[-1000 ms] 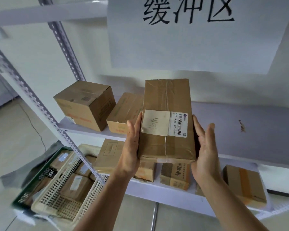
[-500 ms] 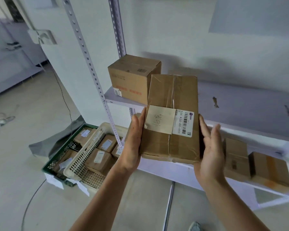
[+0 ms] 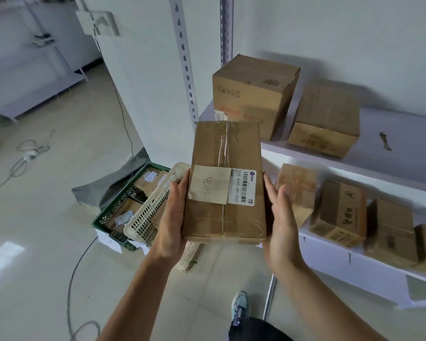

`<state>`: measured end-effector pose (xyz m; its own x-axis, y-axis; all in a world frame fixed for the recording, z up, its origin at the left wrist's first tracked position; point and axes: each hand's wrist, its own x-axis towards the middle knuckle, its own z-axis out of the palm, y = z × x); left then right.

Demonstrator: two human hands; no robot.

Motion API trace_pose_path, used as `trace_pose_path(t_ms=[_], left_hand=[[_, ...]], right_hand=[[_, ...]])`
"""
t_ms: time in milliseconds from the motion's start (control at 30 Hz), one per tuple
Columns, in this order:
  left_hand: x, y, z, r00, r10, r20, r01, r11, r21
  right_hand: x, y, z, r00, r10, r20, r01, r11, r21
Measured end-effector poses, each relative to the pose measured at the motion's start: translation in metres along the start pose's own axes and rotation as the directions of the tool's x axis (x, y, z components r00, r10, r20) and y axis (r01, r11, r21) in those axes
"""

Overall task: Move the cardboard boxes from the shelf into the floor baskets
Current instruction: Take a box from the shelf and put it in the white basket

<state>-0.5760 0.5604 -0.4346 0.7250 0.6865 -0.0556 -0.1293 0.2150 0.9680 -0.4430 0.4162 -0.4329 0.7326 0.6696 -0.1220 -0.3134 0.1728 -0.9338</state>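
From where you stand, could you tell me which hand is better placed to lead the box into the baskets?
Left, probably. The left hand presses the box on the side facing the white basket and green basket on the floor; the right hand is on the shelf side.

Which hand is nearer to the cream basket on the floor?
Left. The left hand presses the left side of the box, over the cream basket; the right hand presses its right side, farther away.

forearms: bare | shoe: lt blue-grey sneaker, mottled upper | trousers: dk, blk-ish fabric
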Motion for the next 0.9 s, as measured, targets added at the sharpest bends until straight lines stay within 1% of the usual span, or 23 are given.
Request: trace_pose_path(t_ms=[100, 233, 333, 500, 667, 800, 900], left_hand=[[0.017, -0.003, -0.032, 0.998, -0.028, -0.055, 0.03, 0.999, 0.034], [0.048, -0.005, -0.076, 0.986, -0.089, -0.139, 0.098, 0.993, 0.058], [0.074, -0.007, -0.107, 0.981, -0.108, -0.163, 0.12, 0.991, 0.066], [0.114, -0.012, -0.153, 0.961, -0.191, -0.201, 0.21, 0.975, 0.076], [0.143, -0.03, -0.196, 0.938, -0.276, -0.208, 0.295, 0.954, 0.063], [0.166, -0.052, -0.236, 0.918, -0.35, -0.188, 0.365, 0.93, 0.052], [0.187, -0.07, -0.27, 0.91, -0.388, -0.144, 0.401, 0.913, 0.073]], right_hand=[[0.023, 0.021, 0.025, 0.998, 0.049, 0.031, -0.05, 0.998, 0.033], [0.06, 0.047, 0.06, 0.99, 0.102, 0.097, -0.104, 0.994, 0.018], [0.088, 0.065, 0.084, 0.984, 0.134, 0.12, -0.134, 0.991, -0.007], [0.133, 0.102, 0.112, 0.965, 0.212, 0.157, -0.21, 0.977, -0.034], [0.161, 0.135, 0.135, 0.941, 0.31, 0.133, -0.307, 0.951, -0.043], [0.173, 0.17, 0.153, 0.93, 0.357, 0.082, -0.355, 0.934, -0.041], [0.186, 0.203, 0.17, 0.913, 0.407, 0.009, -0.407, 0.913, -0.024]])
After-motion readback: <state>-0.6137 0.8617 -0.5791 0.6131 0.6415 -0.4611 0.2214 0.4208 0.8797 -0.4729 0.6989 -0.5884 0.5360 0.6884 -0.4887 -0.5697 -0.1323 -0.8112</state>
